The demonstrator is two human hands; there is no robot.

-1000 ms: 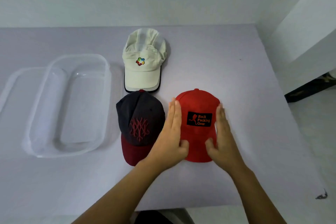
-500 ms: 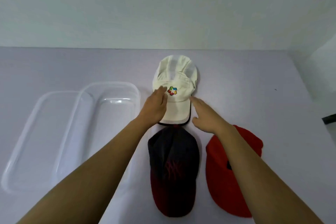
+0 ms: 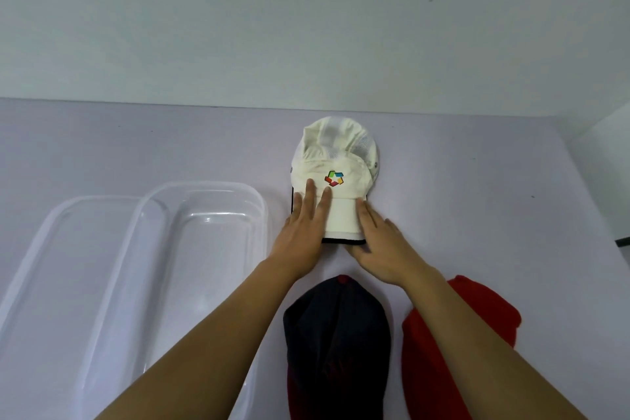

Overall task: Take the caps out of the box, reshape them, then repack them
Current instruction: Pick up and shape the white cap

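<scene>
A cream cap (image 3: 337, 160) with a multicoloured logo lies at the back of the table, brim toward me. My left hand (image 3: 303, 225) lies flat on the left side of its brim, fingers straight and reaching up to the crown. My right hand (image 3: 378, 242) lies flat against the brim's right edge. Closer to me lie a dark navy cap (image 3: 337, 341) with a red brim and a red cap (image 3: 477, 317), partly hidden by my right forearm. The clear plastic box (image 3: 204, 201) stands to the left with nothing in it.
The box's clear lid (image 3: 64, 225) lies flat just left of the box. The pale purple table (image 3: 477, 201) runs to a white wall at the back and ends at an edge on the far right.
My hands left the red cap and reached back to the cream cap. Since half a second ago both have settled flat on its brim. The view tilted up.
</scene>
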